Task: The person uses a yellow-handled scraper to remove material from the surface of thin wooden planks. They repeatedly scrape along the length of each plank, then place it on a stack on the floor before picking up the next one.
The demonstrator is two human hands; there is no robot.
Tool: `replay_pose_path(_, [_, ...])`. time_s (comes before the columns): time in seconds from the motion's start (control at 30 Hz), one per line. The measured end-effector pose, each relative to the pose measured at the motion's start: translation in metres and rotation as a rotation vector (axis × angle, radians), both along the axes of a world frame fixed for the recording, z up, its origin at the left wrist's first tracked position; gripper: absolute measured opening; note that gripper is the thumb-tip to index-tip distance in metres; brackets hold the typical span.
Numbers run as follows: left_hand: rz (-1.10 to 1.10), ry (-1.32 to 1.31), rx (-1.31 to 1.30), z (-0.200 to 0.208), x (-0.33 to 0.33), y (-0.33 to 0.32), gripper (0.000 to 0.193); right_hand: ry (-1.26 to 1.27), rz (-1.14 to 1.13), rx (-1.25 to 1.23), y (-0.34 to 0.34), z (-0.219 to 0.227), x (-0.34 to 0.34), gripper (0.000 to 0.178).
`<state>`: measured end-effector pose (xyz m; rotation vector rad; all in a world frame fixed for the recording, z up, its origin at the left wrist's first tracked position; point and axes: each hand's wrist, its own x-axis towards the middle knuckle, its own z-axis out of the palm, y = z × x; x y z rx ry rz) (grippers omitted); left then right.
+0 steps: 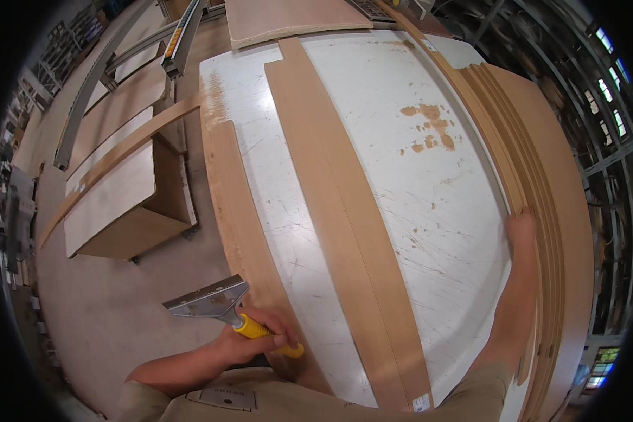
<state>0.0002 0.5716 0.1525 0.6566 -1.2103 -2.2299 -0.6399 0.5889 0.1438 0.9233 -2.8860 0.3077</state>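
My left hand (pixel 264 332) is wrapped round the yellow handle of a wide-bladed scraper (pixel 207 299). Its metal blade points up and left, beyond the near left edge of the white worktable (pixel 443 232). Under that hand, a wooden strip (pixel 243 204) runs along the table's left side. My right arm reaches forward on the right, where my right hand (pixel 522 226) grips the edge of a long thin wooden strip (pixel 471 112). Its fingertips are partly hidden. Between my arms lie two long wooden boards (pixel 344 190), side by side and touching.
Several stacked boards (pixel 541 176) line the table's right side. A large panel (pixel 295 17) lies at the far end. To the left stands a low wooden cart (pixel 130 190) with a long strip (pixel 112 156) across it. Brown residue (pixel 432 126) marks the tabletop.
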Motion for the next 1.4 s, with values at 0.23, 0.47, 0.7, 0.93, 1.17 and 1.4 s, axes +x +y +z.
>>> replay_pose_path(0.23, [-0.025,-0.017,0.020,0.007,-0.003,-0.003,0.004,-0.024,0.006,-0.007,0.109,0.005,0.025,0.032])
replay_pose_path(0.47, [-0.067,0.049,-0.025,0.006,0.004,-0.004,0.005,-0.092,-0.101,-0.060,0.290,-0.003,0.100,0.024])
replay_pose_path(0.7, [-0.175,0.177,-0.038,0.015,-0.017,0.005,0.002,-0.148,-0.120,-0.071,0.461,0.006,0.215,0.036])
replay_pose_path(0.93, [-0.316,0.274,-0.065,0.015,-0.031,0.017,0.002,-0.220,-0.179,-0.067,0.536,0.023,0.281,0.043])
replay_pose_path(1.17, [-0.440,0.284,-0.089,0.023,-0.045,0.028,0.002,-0.257,-0.206,-0.049,0.594,0.015,0.324,0.044])
replay_pose_path(1.4, [-0.502,0.234,-0.154,0.031,-0.051,0.027,0.005,-0.113,-0.224,0.046,0.671,-0.016,0.297,0.049])
